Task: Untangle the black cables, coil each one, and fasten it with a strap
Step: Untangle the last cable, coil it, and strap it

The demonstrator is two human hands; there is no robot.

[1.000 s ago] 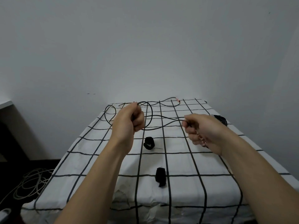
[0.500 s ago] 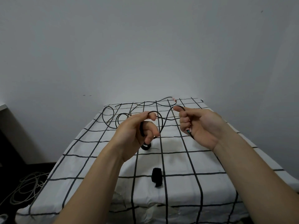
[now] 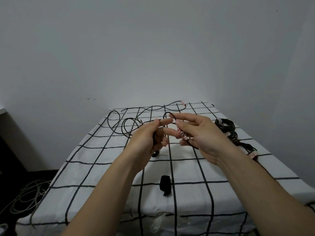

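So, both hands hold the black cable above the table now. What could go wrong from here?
1. The loose part of the black cable lies in crossing loops at the far end of the table. A hard pull by the left hand and right hand may tighten them into a knot.
2. The strap lies between the forearms, near the front. An arm might knock it off.

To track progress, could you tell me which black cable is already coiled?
The coiled cable on the right, bundled with a pale strap; the loose cable sprawls across the far side, held by the left hand and right hand.
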